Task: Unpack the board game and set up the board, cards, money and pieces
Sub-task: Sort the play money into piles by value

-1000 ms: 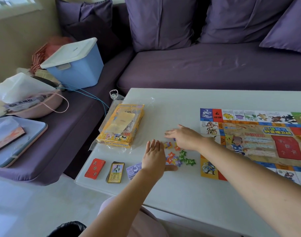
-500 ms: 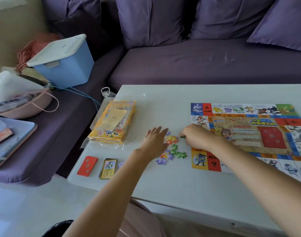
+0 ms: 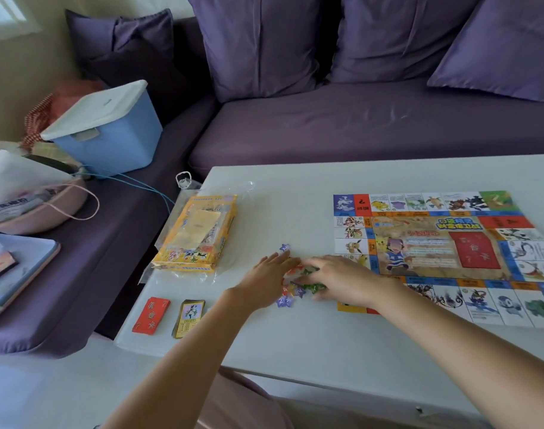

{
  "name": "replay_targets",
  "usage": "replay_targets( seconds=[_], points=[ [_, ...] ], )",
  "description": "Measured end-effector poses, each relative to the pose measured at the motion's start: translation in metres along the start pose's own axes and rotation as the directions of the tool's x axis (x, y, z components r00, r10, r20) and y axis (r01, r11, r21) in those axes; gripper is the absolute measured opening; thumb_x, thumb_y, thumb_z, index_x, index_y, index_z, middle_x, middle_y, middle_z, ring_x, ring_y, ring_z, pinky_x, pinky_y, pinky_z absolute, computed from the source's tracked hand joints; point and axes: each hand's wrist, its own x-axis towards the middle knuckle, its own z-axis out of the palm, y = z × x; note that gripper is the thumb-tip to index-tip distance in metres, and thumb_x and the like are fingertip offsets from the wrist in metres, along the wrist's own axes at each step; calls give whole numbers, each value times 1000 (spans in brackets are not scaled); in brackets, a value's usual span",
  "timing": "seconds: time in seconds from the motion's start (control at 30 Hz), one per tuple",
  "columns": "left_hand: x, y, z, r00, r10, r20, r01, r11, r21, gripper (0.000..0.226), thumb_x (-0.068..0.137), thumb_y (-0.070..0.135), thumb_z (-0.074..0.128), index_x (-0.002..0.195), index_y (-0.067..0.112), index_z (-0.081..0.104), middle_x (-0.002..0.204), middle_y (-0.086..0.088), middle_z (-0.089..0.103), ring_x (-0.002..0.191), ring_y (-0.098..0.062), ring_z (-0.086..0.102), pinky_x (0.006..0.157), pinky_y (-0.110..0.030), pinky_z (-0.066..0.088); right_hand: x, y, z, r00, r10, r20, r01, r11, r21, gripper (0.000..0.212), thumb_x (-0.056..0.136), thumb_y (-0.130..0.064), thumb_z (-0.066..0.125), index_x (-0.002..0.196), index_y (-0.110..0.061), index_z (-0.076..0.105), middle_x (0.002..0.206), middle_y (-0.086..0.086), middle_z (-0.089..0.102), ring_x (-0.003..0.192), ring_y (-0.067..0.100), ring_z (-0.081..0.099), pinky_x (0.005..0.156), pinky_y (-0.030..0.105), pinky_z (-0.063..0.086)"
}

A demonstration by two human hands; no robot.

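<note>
On the smooth white table [image 3: 295,335], small star-shaped plastic pieces [image 3: 298,286], left hand [image 3: 264,281] flat, right hand [image 3: 341,278] grip unclear

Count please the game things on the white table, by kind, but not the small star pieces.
Game board: 1
Yellow game box: 1
Red card stack: 1
Picture card deck: 1
Total: 4
</note>
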Motion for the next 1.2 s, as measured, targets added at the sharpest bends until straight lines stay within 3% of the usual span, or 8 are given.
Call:
replay_targets(
  seconds=[0.17, 0.23, 0.43, 0.53, 0.7, 1.0, 1.07, 1.2],
  points=[
    [5, 3, -4, 991, -60, -121, 44, 991, -127, 44, 99, 17, 42, 143, 19, 40, 155, -5, 27, 143, -17, 22, 111, -22, 15, 3, 3, 1, 996, 60, -64, -54, 995, 88, 36, 93, -29, 60, 127, -18, 62, 135, -3, 53, 120, 19, 52, 97, 28, 41],
    [9, 2, -5, 990, -68, -127, 49, 988, -145, 48, 99, 24, 44, 146, 21, 34, 156, -8, 22, 145, -21, 19, 114, -28, 18, 5, -1, 5, 990, 88, -111, -74, 989, 125, 34, 92, -28, 61, 123, -16, 65, 130, -4, 57, 115, 18, 56, 94, 26, 42],
    [15, 0, 3, 997, -71, -4, 70, 996, -50, 52, 102, 33, 34, 151, 25, 18, 160, -9, 6, 147, -22, 5, 117, -31, 6, 7, 1, 14, 957, 188, -219, -131, 960, 249, 25, 87, -21, 66, 111, -15, 71, 110, 0, 65, 102, 20, 60, 82, 30, 46],
    [13, -6, 9, 999, -52, 3, 52, 998, -33, 51, 103, 32, 31, 151, 26, 17, 160, -8, 7, 148, -21, 5, 119, -33, 7, 8, 3, 15, 938, 222, -266, -134, 940, 315, 29, 85, -18, 68, 114, -15, 69, 108, -1, 67, 99, 17, 60, 84, 30, 46],
    [-3, -4, 15, 1000, -1, 16, 1, 1000, 14, 52, 102, 34, 33, 151, 33, 14, 159, -12, 9, 147, -23, 5, 119, -38, 8, 11, 5, 11, 913, 262, -312, -145, 925, 351, 12, 83, -14, 70, 95, -15, 72, 96, -4, 68, 84, 11, 59, 76, 24, 45],
    [-21, 4, 11, 1000, -13, -17, 12, 1000, -16, 50, 100, 36, 37, 149, 34, 25, 157, -9, 21, 145, -20, 16, 118, -30, 12, 14, 7, -3, 943, 223, -247, -138, 937, 320, 7, 87, -18, 68, 92, -17, 72, 88, -10, 62, 83, 8, 56, 72, 22, 41],
    [-27, 6, 6, 999, -35, -6, 35, 998, -46, 48, 100, 38, 39, 147, 36, 30, 156, -5, 24, 144, -21, 20, 116, -29, 15, 11, 12, -10, 964, 212, -163, -151, 935, 321, 15, 84, -23, 71, 99, -21, 70, 93, -11, 59, 88, 7, 54, 73, 20, 40],
    [-35, 13, -3, 1000, -27, 10, 28, 989, -142, 40, 99, 37, 43, 138, 33, 46, 150, 0, 36, 140, -17, 29, 113, -27, 21, 5, 20, -21, 976, 217, -5, -206, 933, 294, 43, 75, -26, 80, 115, -26, 64, 112, -9, 56, 103, 10, 52, 90, 29, 43]
  ],
)
